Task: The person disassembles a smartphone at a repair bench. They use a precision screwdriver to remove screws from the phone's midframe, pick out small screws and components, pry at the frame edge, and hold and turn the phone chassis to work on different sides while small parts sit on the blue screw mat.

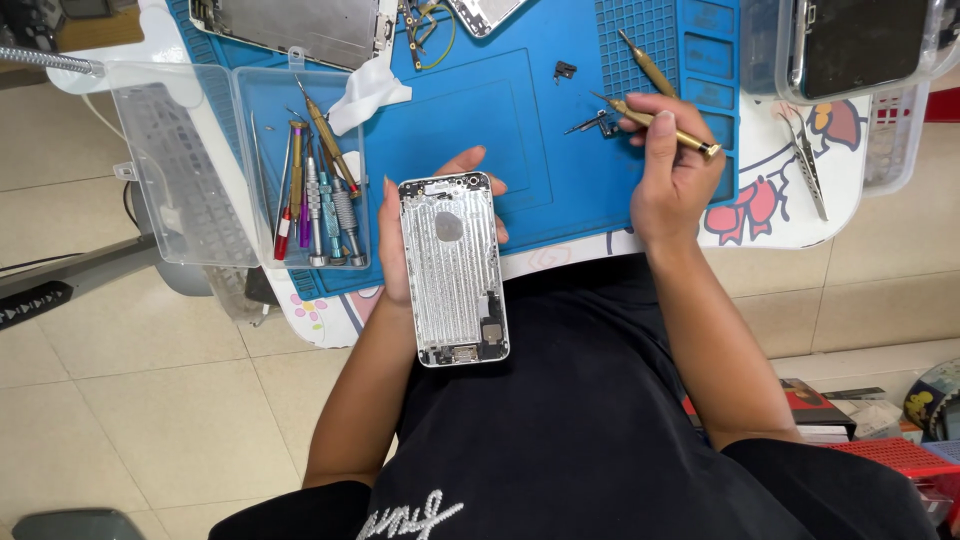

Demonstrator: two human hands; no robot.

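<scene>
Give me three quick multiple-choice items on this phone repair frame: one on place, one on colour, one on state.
1. Where do the spare screwdrivers lie?
A. clear plastic box
B. floor
C. person's lap

2. What colour is the rubber work mat?
A. green
B. blue
C. grey

3. What does the left hand hold?
A. nothing
B. tweezers
C. bare silver metal phone housing

Answers:
1 A, they lie bunched inside the open box.
2 B, the mat is plainly blue.
3 C, fingers wrap the housing's edges; the right hand grips a brass-coloured tool.

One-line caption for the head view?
Left hand holds bare phone housing; right hand holds brass screwdriver over blue mat.
</scene>
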